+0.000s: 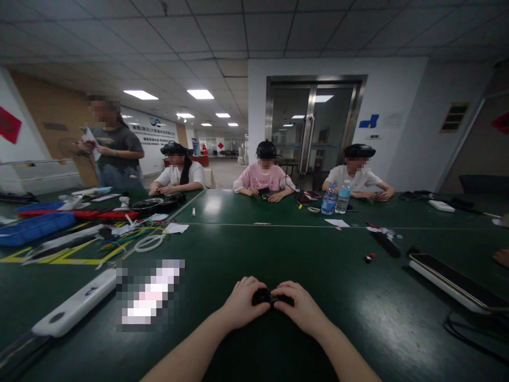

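Note:
My left hand (243, 301) and my right hand (297, 306) are close together over the green table (207, 339), near its front edge. Between them is a small black object (263, 296), with the fingers of both hands closed on its two ends. Fingers cover much of it, and its exact kind is too small and dark to tell. To the left lies a blurred-out bright phone-like thing (153, 292). A white power strip (77, 303) lies further left.
Blue trays (37, 229), cables (149, 243) and tools spread over the left side. Two water bottles (328, 199) stand at the back. A phone on a white box (457, 281) is at the right. Three people sit opposite; another stands at the left.

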Tool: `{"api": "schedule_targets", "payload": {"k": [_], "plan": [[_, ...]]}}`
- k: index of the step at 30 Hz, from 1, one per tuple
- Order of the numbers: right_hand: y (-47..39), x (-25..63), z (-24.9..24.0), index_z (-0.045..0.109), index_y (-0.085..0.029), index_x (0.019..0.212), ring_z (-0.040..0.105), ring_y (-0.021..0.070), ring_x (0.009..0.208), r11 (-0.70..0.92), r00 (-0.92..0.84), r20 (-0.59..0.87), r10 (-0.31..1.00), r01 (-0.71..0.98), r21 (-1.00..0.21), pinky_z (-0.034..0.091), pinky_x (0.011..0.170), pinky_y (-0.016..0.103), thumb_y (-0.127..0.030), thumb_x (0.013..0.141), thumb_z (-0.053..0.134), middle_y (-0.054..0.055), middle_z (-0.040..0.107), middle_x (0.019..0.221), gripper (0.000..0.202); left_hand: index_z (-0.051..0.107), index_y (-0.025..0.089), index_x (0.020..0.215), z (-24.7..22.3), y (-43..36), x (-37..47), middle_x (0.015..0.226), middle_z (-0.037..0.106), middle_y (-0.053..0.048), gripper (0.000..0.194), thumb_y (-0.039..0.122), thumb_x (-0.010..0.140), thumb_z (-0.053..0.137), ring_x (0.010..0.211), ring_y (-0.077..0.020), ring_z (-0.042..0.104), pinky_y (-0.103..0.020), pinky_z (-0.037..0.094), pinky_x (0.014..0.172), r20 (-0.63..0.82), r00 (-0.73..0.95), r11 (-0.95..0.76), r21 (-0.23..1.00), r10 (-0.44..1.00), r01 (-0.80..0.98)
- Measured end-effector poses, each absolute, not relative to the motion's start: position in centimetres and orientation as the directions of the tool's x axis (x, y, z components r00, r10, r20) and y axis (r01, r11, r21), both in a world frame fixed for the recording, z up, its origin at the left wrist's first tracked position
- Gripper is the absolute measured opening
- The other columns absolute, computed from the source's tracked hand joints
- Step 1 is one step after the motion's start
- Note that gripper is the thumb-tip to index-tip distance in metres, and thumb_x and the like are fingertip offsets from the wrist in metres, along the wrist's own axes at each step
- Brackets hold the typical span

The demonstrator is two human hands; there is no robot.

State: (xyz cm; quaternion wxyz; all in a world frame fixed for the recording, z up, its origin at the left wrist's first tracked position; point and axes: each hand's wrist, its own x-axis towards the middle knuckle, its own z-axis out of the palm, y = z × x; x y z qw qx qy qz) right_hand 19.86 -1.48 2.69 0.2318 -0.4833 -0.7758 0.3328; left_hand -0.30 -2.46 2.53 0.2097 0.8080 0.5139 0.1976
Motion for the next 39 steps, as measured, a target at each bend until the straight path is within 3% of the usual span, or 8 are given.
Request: {"api": "schedule_targets", "payload": {"k": [16, 28, 39], "plan": [[-1.2, 19.4, 1.8, 0.065, -0.029, 0.095, 0.05, 0.0202, 0.105, 0.347, -0.402, 0.094, 0.911, 0.622, -0.702, 0.037, 0.092, 0.036, -0.035, 0.073, 0.06, 0.001, 0.058, 0.108, 0.023, 0.056, 0.024, 0.107, 2.6, -2.6, -0.2, 0.103, 0.055, -0.003, 0.035, 0.041, 0.076, 0.055, 0.098, -0.0207, 0.048, -0.034, 0.038, 0.087, 0.136, 0.38, -0.39, 0.541, 0.915, 0.745], [-1.5, 19.1, 1.9, 0.062, -0.025, 0.089, 0.053, 0.0191, 0.1, 0.321, -0.371, 0.093, 0.924, 0.621, -0.715, 0.039, 0.088, 0.032, -0.033, 0.073, 0.06, 0.0, 0.059, 0.102, 0.018, 0.056, 0.024, 0.107, 2.4, -2.5, -0.2, 0.104, 0.056, -0.003, 0.033, 0.039, 0.078, 0.052, 0.098, -0.0203, 0.048, -0.033, 0.039, 0.086, 0.123, 0.38, -0.386, 0.52, 0.917, 0.762], [-1.6, 18.8, 1.7, 0.061, -0.027, 0.092, 0.049, 0.02, 0.108, 0.306, -0.341, 0.121, 0.932, 0.565, -0.766, 0.038, 0.093, 0.036, -0.029, 0.077, 0.055, 0.0, 0.058, 0.109, 0.017, 0.055, 0.024, 0.109, 2.0, -2.2, -0.3, 0.104, 0.057, -0.002, 0.034, 0.037, 0.078, 0.054, 0.097, -0.0191, 0.049, -0.031, 0.038, 0.086, 0.129, 0.367, -0.371, 0.572, 0.921, 0.731]]}}
